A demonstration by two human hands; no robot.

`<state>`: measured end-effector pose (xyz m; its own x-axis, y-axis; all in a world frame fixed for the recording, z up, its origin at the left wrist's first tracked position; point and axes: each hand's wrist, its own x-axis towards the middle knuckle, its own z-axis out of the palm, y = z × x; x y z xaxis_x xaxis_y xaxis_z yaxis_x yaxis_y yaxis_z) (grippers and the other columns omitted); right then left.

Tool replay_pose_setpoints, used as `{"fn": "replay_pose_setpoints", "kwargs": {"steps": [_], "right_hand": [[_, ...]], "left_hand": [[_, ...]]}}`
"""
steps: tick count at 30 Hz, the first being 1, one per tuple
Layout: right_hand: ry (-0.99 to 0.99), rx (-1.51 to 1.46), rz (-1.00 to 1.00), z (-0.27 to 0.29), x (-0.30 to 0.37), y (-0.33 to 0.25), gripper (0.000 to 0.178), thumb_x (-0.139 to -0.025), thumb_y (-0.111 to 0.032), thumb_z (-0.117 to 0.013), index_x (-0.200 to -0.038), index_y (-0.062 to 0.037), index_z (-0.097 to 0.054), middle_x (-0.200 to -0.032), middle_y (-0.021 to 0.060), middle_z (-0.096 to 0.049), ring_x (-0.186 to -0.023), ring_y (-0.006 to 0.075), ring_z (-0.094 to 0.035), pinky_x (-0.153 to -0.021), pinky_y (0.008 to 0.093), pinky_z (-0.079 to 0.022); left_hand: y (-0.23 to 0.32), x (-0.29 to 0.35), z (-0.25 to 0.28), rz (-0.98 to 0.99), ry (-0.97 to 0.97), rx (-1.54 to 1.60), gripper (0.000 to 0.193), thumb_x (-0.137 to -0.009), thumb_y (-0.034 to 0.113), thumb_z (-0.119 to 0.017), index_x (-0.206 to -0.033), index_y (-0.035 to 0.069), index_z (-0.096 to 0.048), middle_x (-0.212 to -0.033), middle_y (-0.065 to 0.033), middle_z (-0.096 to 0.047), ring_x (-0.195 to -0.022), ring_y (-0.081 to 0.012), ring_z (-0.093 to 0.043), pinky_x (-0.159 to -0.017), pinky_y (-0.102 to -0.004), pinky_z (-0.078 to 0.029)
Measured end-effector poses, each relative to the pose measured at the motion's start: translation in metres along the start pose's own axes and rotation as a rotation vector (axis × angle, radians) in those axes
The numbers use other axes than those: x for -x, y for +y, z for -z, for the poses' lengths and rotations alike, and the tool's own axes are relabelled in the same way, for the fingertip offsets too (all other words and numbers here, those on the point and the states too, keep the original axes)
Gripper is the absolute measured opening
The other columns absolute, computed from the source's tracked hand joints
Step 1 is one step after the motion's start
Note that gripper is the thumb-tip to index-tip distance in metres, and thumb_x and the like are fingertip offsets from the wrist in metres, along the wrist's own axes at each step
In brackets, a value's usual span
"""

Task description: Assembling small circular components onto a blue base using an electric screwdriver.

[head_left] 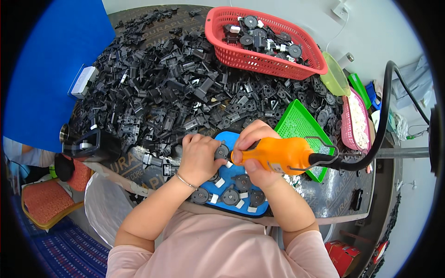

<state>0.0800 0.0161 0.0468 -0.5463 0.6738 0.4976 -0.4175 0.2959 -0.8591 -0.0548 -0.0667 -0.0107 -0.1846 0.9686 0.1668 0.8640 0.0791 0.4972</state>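
Observation:
My right hand (263, 177) is wrapped round an orange electric screwdriver (288, 155), which lies nearly level with its tip pointing left. My left hand (198, 160) grips a round black plastic part (222, 151) between thumb and fingers, right by the screwdriver's tip. Whether the tip touches the part is hidden by my fingers. Both hands are over a blue tray (225, 136). Several like parts lie on its near half, among them a black disc with a white tab (230, 196).
Loose black plastic pieces (157, 88) heap across the table's left and far side. A red basket (273, 67) of assembled parts stands at the back. A green tray (296, 111) and a pink basket (348, 125) stand right. The screwdriver's black cable (371, 160) arches up there.

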Motion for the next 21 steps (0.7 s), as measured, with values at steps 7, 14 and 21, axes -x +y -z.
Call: {"fn": "replay_pose_setpoints", "kwargs": {"steps": [7,14,21], "right_hand": [[-0.176,-0.011,0.052,0.007,-0.001,0.008,0.026,-0.080,-0.021,-0.068,-0.092,-0.0025,-0.054,-0.085,0.0084,-0.050,-0.065,0.0123,-0.058,-0.058,0.0229,-0.048],[-0.223,-0.002,0.043,0.007,-0.004,0.009,0.026,-0.078,-0.019,-0.070,-0.092,-0.0025,-0.054,-0.086,0.0084,-0.051,-0.065,0.0128,-0.057,-0.060,0.0239,-0.048],[-0.148,-0.147,0.167,0.040,-0.007,-0.021,0.042,-0.080,-0.038,-0.070,-0.090,-0.0010,-0.052,-0.088,0.0106,-0.049,-0.063,0.0190,-0.057,-0.054,0.0302,-0.049]], "left_hand": [[0.000,0.000,0.001,-0.025,-0.008,-0.001,0.039,-0.058,0.023,-0.081,-0.091,0.008,-0.067,-0.087,-0.0071,-0.063,-0.095,-0.0264,-0.055,-0.092,-0.0411,-0.034],[0.000,-0.001,0.000,-0.029,-0.018,0.005,0.040,-0.058,0.021,-0.081,-0.093,0.008,-0.068,-0.087,-0.0074,-0.063,-0.094,-0.0269,-0.055,-0.091,-0.0412,-0.034],[-0.001,-0.006,0.002,-0.028,-0.066,0.065,0.041,-0.059,0.020,-0.081,-0.096,0.007,-0.068,-0.091,-0.0077,-0.064,-0.096,-0.0277,-0.056,-0.094,-0.0407,-0.034]]}}
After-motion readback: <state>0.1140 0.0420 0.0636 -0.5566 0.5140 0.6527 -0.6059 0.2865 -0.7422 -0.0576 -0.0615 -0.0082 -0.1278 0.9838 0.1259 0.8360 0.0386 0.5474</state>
